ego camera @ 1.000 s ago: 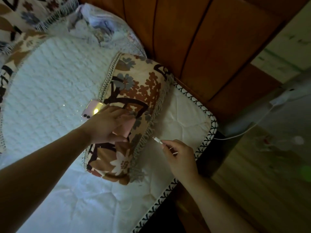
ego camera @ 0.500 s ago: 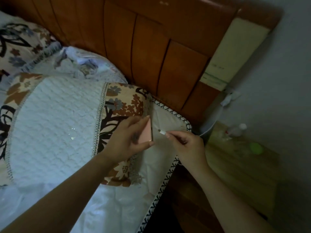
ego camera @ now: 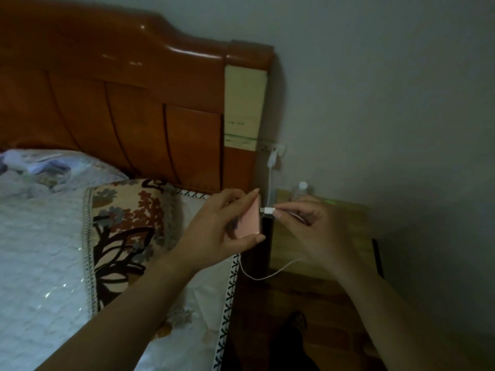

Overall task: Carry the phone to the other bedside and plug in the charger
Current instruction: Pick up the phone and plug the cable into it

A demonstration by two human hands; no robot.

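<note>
My left hand (ego camera: pixel 214 231) grips a pink phone (ego camera: pixel 250 219) by its edges, held in the air over the gap between bed and bedside table. My right hand (ego camera: pixel 308 226) pinches the white charger plug (ego camera: pixel 267 210), whose tip touches the phone's end edge. I cannot tell whether the plug is seated in the port. The white cable (ego camera: pixel 263 274) loops down below both hands. A white charger adapter (ego camera: pixel 272 159) sits in a wall socket (ego camera: pixel 270 149) beside the headboard.
A wooden bedside table (ego camera: pixel 321 253) stands under my right hand, with a small clear bottle (ego camera: pixel 301 190) at its back. A floral pillow (ego camera: pixel 128 226) lies on the white quilted bed (ego camera: pixel 40 250). The wooden headboard (ego camera: pixel 134 103) rises behind.
Both hands rose and moved right, from over the pillow to the bed's edge. The plug came up against the phone's end. The view tilted up towards the wall.
</note>
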